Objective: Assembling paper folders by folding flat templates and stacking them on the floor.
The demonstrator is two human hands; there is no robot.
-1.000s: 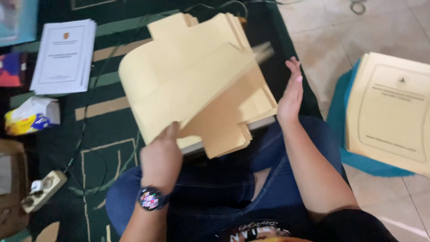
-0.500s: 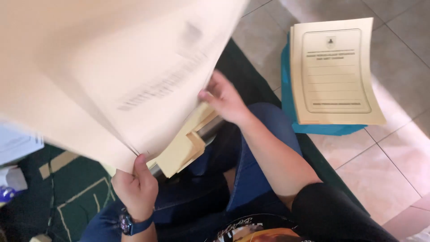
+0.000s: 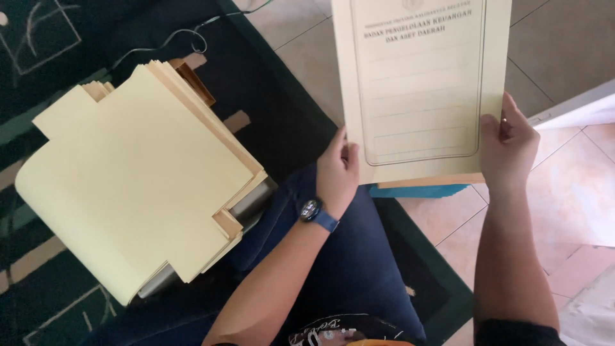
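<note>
The person sits on the floor with both hands raised around a cream-yellow cardboard folder with a printed frame and ruled lines on its cover point(image 3: 419, 90), held up flat toward the camera over the pale floor tiles point(image 3: 564, 51). The left hand point(image 3: 338, 173) grips the folder's lower left edge: its fingers are curled close behind the card and the thumb lies along the front margin, so the hand is closed narrowly on the edge. A dark wristwatch with a blue strap point(image 3: 315, 213) sits on that wrist. The right hand point(image 3: 509, 148) clasps the lower right edge in the same way, thumb pressed on the front, the other fingers folded round behind and mostly out of sight.

Just below the folder, a sliver of a blue flat object point(image 3: 419, 190) shows on the tiles, with another tan edge on top of it; what it is cannot be told.

To the left, well apart from either hand, a thick stack of unfolded cream-yellow folder blanks with cut-out tabs point(image 3: 138, 179) rests on the person's blue-trousered knee point(image 3: 359, 269) and a grey box-like thing underneath it. Beneath lies a dark green patterned carpet point(image 3: 51, 38), across which a thin grey cable point(image 3: 186, 38) runs.
</note>
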